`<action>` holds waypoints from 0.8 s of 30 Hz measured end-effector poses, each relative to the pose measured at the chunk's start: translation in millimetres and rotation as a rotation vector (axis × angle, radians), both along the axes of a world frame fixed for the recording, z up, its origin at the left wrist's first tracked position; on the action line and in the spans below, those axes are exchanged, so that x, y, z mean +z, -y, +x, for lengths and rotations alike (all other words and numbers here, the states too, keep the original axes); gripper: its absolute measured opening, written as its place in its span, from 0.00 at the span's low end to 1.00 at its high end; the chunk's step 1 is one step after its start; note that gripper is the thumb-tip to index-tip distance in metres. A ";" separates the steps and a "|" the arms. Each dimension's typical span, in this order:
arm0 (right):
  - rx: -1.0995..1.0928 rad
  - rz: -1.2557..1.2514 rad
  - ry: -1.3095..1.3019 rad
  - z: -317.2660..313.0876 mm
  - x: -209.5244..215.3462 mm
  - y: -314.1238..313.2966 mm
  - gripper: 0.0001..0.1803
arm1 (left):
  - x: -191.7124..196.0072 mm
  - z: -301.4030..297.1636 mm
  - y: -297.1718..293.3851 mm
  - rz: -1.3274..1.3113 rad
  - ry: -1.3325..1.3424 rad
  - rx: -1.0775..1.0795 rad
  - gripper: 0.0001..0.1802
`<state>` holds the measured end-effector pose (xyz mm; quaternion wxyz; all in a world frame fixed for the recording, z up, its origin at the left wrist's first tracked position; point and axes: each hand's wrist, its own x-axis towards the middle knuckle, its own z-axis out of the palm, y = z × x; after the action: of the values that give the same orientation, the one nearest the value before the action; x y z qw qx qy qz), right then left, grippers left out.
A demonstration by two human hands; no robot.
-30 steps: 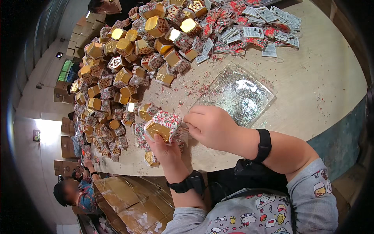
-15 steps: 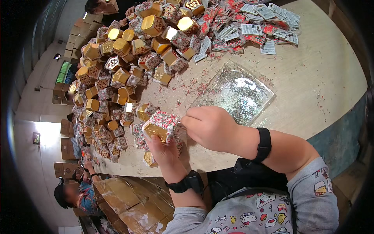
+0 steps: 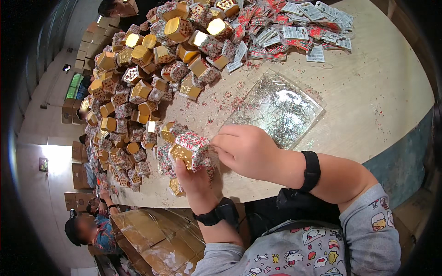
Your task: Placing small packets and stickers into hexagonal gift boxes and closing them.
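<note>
My left hand (image 3: 195, 181) is closed around a small house-shaped ornament (image 3: 194, 143), its thumb against the gold wall. Red, green and white beads cover the ornament's roof. Fingertips of my right hand (image 3: 246, 149) are pinched together at the ornament's right end; whatever they grip there is too small to make out. Just beyond that hand lies a clear square tray (image 3: 309, 127) with many thin metal pins scattered in it. More such ornaments sit close behind and beside my left hand, including a gold-walled one (image 3: 176, 187) below it.
A large heap of ornaments (image 3: 142, 55) covers the table's left and far side. Carded packets (image 3: 294, 33) in red and white are piled at the far right. Loose beads dot the tabletop (image 3: 363, 87). Cardboard (image 3: 156, 239) lies at lower left; other people work along the table.
The ornament has turned a little in my left hand, showing more of its patterned gold wall. My right hand has barely shifted and stays at the ornament's end.
</note>
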<state>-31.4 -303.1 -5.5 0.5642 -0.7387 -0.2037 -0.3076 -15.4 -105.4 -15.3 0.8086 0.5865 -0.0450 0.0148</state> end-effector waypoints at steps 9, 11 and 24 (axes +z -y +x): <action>0.074 0.197 -0.200 1.5 -1.2 -4.1 0.06 | 2.6 -2.3 2.3 0.037 -0.037 0.070 0.35; 0.131 0.286 -0.294 -0.4 4.3 -1.7 0.07 | 3.7 -1.8 1.1 0.036 -0.032 0.074 0.34; 0.004 0.105 -0.069 4.8 -1.7 0.5 0.07 | 16.4 -9.8 13.9 0.117 -0.027 0.145 0.33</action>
<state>-26.7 -303.6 -7.1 0.6095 -0.7178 -0.1693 -0.2910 -25.2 -119.3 1.1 0.7703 0.6345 0.0075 0.0626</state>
